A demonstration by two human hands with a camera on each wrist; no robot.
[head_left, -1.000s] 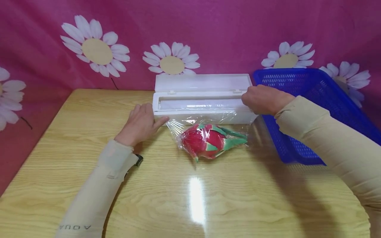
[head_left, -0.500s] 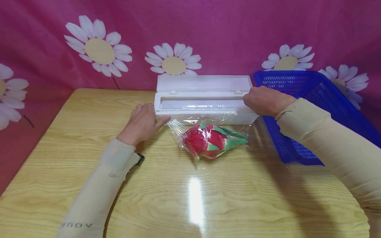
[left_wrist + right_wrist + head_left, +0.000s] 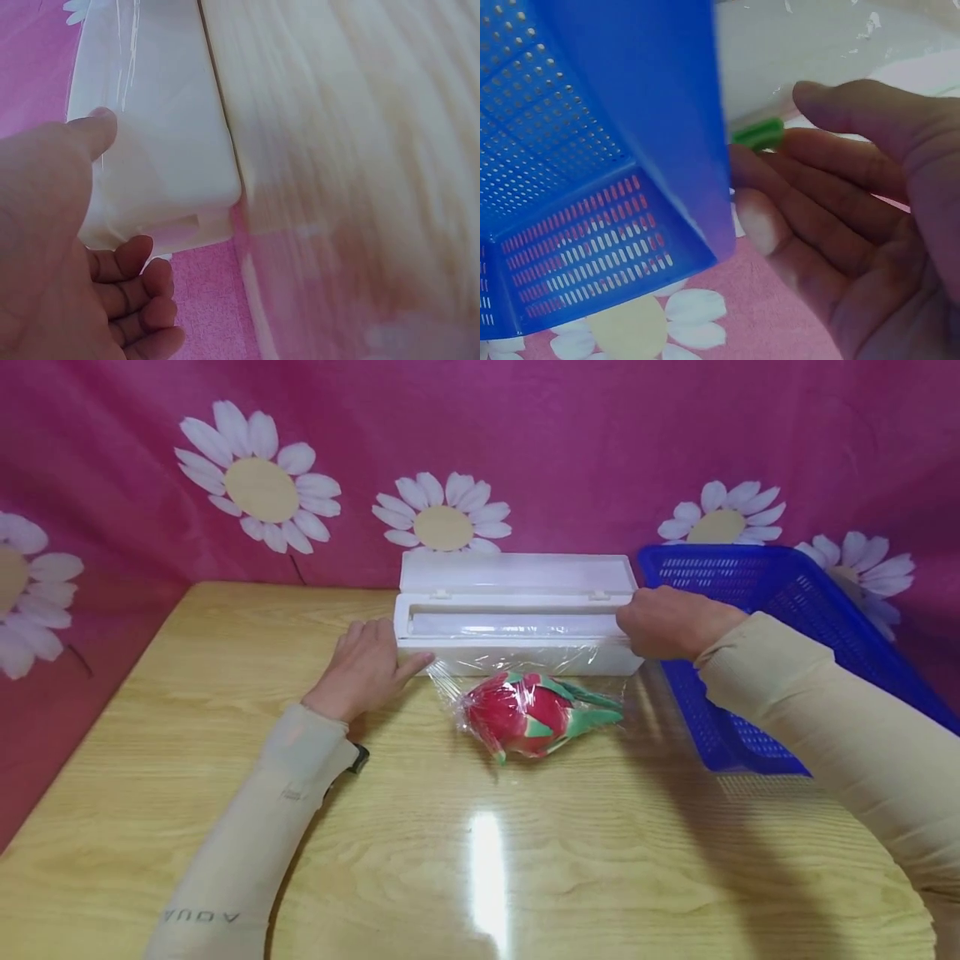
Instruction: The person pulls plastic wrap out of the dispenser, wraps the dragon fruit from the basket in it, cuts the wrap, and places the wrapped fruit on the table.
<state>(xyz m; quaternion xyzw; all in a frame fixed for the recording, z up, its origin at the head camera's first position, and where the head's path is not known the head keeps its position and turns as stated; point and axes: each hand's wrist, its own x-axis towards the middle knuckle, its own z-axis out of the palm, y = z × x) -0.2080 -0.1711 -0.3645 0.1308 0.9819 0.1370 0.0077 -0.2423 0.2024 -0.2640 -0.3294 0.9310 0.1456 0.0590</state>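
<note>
A white cling film box [image 3: 517, 658] stands with its lid up, a film roll [image 3: 517, 625] inside. Clear film [image 3: 444, 681] runs from its front over a red dragon fruit [image 3: 517, 714] with green scales, lying just in front. My left hand [image 3: 363, 664] grips the box's left end. In the left wrist view the thumb [image 3: 94, 131] presses the front face and the fingers [image 3: 139, 289] curl by the end. My right hand [image 3: 671, 622] is curled at the right end. In the right wrist view a small green piece [image 3: 759, 135] sits at its index fingertip, between finger and box.
A blue plastic basket [image 3: 720, 727] stands right of the box, under and beside the right forearm. Behind the wooden table [image 3: 390, 860] hangs a pink cloth [image 3: 570, 443] printed with daisies.
</note>
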